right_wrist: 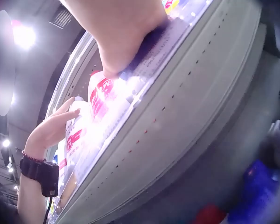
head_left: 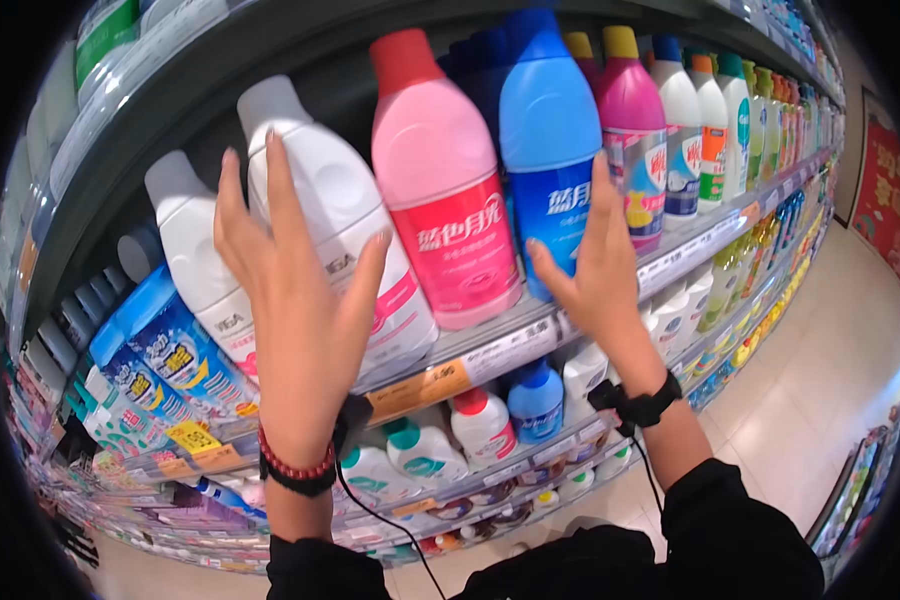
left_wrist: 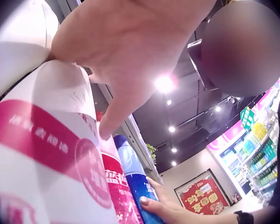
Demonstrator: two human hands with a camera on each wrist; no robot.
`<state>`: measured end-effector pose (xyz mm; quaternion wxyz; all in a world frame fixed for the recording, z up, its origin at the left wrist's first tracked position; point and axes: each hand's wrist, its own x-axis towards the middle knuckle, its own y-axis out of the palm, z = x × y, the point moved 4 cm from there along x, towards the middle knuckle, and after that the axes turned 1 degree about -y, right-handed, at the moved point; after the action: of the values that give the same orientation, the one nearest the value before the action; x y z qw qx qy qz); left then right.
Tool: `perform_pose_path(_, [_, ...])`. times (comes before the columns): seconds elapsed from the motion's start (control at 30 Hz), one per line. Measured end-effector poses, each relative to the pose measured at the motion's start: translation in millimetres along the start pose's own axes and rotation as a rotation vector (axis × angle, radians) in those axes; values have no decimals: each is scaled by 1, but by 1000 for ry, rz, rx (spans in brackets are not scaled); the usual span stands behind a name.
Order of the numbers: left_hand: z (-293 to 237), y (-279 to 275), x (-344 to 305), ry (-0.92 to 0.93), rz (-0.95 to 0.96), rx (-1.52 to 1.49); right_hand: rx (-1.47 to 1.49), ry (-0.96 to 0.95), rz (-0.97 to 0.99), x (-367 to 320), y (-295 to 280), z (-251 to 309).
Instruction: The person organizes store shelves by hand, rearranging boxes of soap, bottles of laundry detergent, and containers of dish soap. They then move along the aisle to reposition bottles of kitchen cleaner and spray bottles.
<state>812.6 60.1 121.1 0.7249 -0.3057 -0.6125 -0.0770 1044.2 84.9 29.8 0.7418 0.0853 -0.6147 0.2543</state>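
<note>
My left hand [head_left: 305, 290] is spread over a large white bottle [head_left: 320, 165] with a grey cap. Its straight fingers lie against the bottle's shoulder, beside a second white bottle [head_left: 185, 220]. In the left wrist view, my left thumb stands away from the white bottle's label. My right hand [head_left: 600, 270] is at a blue bottle [head_left: 550, 110], thumb across its front and fingers along its right side. Between the two hands stands a pink bottle [head_left: 440, 150] with a red cap. In the right wrist view, my right fingertips are hidden.
Magenta, white and green bottles [head_left: 635, 110] line the shelf to the right. Blue packs [head_left: 185, 340] stand at the left. A price-tag rail [head_left: 490, 350] runs along the shelf edge, with smaller bottles [head_left: 425, 450] on the shelf below. Another shelf edge [head_left: 170, 120] hangs above.
</note>
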Motion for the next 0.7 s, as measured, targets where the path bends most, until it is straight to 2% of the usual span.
perform_pose_path(0.13, [-25, 5, 1, -36, -78, 146, -3, -37, -8, -7, -2, -5])
perform_pose_path(0.23, [-46, 12, 18, -8, -100, 55, 19, -84, 22, -19, -17, -8])
perform_pose_path(0.3, [-55, 18, 33, -25, 17, 28, 119, -146, 69, -24, -26, -23])
perform_pose_path(0.37, [-54, 29, 45, -116, 89, -30, 195, -215, 147, -26, -41, -43])
perform_pose_path(0.43, [-57, 36, 68, -210, 125, -188, 338, -326, 105, -30, -58, -73])
perform_pose_path(0.5, [-51, 52, 87, -256, 125, -298, 333, -342, 116, -28, -77, -104])
perform_pose_path(0.6, [-56, 62, 94, -326, 77, -134, 306, -292, 119, -30, -86, -137])
perform_pose_path(0.7, [-51, 74, 92, -266, -3, 18, 276, -295, 112, -31, -81, -150])
